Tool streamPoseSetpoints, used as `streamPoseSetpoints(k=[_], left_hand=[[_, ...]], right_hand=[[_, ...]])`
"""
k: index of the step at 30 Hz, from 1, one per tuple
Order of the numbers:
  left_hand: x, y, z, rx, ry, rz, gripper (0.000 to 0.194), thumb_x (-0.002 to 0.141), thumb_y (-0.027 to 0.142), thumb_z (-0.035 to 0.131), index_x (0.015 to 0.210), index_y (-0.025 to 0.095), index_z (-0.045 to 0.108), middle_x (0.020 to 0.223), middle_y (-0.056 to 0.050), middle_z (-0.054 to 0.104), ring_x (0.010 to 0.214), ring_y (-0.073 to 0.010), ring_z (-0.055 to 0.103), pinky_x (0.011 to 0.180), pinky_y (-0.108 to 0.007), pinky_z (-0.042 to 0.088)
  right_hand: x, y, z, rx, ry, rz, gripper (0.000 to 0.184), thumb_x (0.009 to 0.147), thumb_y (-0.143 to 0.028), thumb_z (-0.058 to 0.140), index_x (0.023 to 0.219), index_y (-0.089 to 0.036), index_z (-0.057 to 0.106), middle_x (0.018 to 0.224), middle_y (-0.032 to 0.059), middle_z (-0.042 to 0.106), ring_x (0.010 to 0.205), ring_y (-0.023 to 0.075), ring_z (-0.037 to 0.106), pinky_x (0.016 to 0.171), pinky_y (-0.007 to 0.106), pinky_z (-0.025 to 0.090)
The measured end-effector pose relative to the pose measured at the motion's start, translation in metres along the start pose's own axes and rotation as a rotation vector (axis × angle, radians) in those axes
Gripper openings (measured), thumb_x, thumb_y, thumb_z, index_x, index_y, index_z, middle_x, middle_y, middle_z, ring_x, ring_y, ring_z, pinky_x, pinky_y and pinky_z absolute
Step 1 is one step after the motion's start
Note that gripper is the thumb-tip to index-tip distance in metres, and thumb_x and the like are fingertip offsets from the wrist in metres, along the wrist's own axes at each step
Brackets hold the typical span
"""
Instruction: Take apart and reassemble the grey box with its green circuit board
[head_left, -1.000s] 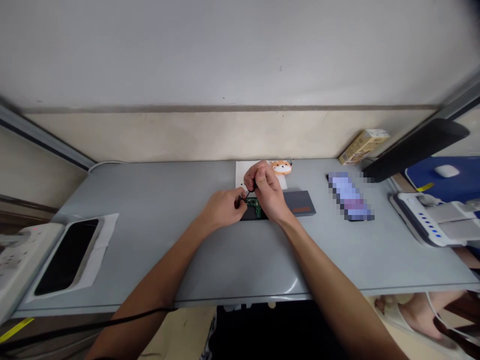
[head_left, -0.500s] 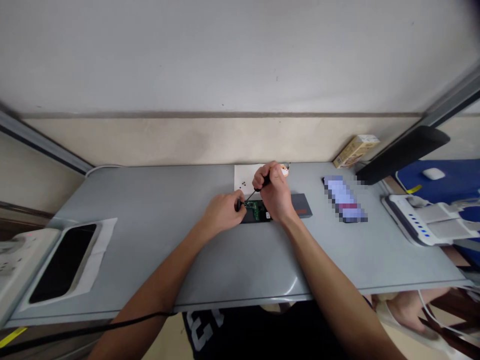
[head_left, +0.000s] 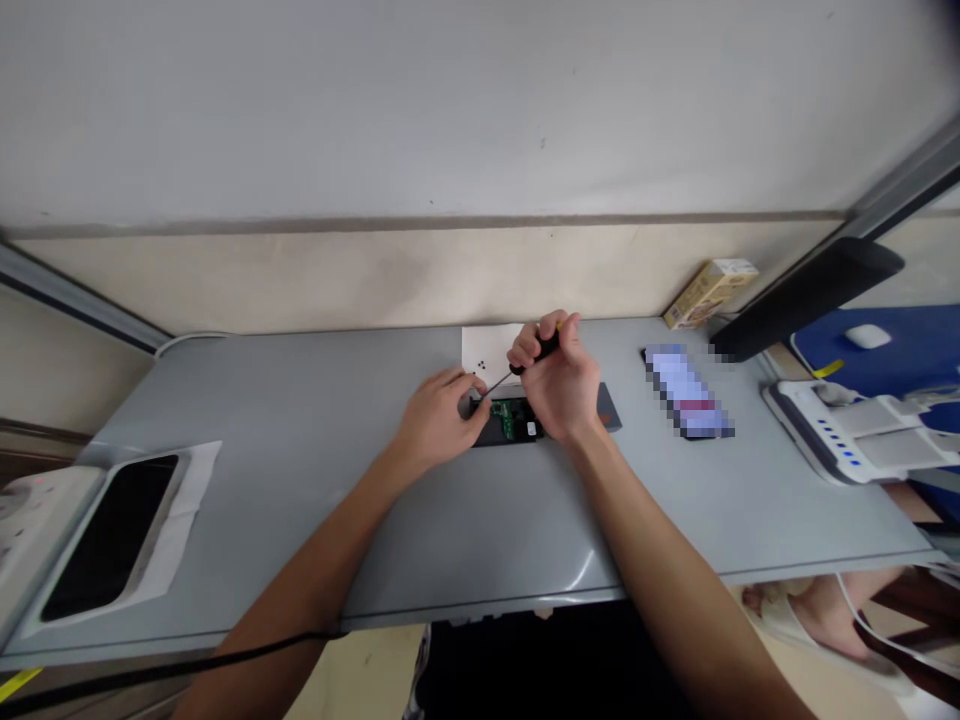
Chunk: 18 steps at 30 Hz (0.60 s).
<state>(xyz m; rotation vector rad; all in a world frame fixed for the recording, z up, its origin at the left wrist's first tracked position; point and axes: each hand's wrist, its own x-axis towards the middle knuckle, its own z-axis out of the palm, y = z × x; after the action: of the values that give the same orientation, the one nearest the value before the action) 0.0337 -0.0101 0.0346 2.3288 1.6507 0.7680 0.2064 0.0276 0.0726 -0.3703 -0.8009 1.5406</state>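
Note:
My right hand (head_left: 562,385) is wrapped round the black handle of a screwdriver (head_left: 498,382). Its thin shaft slants down to the left, and the tip ends at the fingers of my left hand (head_left: 442,415). Those fingers pinch a small dark rounded piece (head_left: 466,406) at the left end of an opened black device (head_left: 499,432); whether the piece is attached cannot be made out. A green circuit board (head_left: 507,418) shows inside the device, which lies flat on the grey table (head_left: 480,530). My right hand hovers over the device's right end and partly hides it.
Several tiny dark screws (head_left: 481,364) lie on white paper (head_left: 487,345) behind the device. A dark grey flat piece (head_left: 609,408) lies right of it, then a phone (head_left: 686,390), a carton (head_left: 711,293) and a power strip (head_left: 832,430). Another phone (head_left: 112,540) rests at left.
My right hand has opened its grip slightly, thumb now raised, with the screwdriver shaft more exposed. My left fingers have shifted around the dark piece. The view has moved a little.

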Motion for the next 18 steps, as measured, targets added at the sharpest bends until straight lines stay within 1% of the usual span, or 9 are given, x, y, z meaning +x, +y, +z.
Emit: streamPoseSetpoints(k=[4,11,14,18], left_hand=[[0.002,-0.003,0.000,-0.044,0.012,-0.010,0.006,0.093,0.024,0.061,0.090,0.022,0.066,0.086,-0.001,0.066,0.083,-0.0183,0.061,0.080,-0.032,0.047],[0.003,-0.009,0.000,-0.054,-0.021,0.014,0.006,0.090,0.024,0.067,0.095,0.022,0.069,0.092,-0.001,0.070,0.086,-0.0187,0.063,0.084,-0.033,0.048],[0.003,-0.011,0.000,-0.074,-0.026,0.006,0.003,0.091,0.023,0.066,0.092,0.022,0.069,0.093,-0.001,0.070,0.084,-0.0179,0.063,0.083,-0.032,0.048],[0.004,-0.012,-0.001,-0.094,-0.045,-0.002,0.006,0.093,0.024,0.064,0.093,0.022,0.069,0.092,-0.001,0.071,0.083,-0.0178,0.063,0.082,-0.033,0.048]], right_hand=[[0.000,-0.002,0.000,-0.020,0.022,-0.005,0.037,0.100,-0.054,0.051,0.078,-0.025,0.047,0.073,-0.0011,0.032,0.065,0.0151,0.038,0.064,0.030,0.042],[0.000,-0.003,-0.001,-0.062,0.038,-0.003,0.038,0.100,-0.056,0.050,0.078,-0.026,0.046,0.074,-0.0006,0.034,0.065,0.0157,0.039,0.066,0.031,0.045],[-0.001,-0.005,0.000,-0.059,0.043,-0.009,0.037,0.100,-0.055,0.051,0.078,-0.025,0.046,0.074,-0.0007,0.034,0.065,0.0155,0.039,0.066,0.031,0.045],[-0.001,-0.005,0.000,-0.056,0.049,-0.010,0.038,0.099,-0.056,0.052,0.078,-0.025,0.045,0.074,-0.0012,0.033,0.065,0.0152,0.038,0.065,0.030,0.044]])
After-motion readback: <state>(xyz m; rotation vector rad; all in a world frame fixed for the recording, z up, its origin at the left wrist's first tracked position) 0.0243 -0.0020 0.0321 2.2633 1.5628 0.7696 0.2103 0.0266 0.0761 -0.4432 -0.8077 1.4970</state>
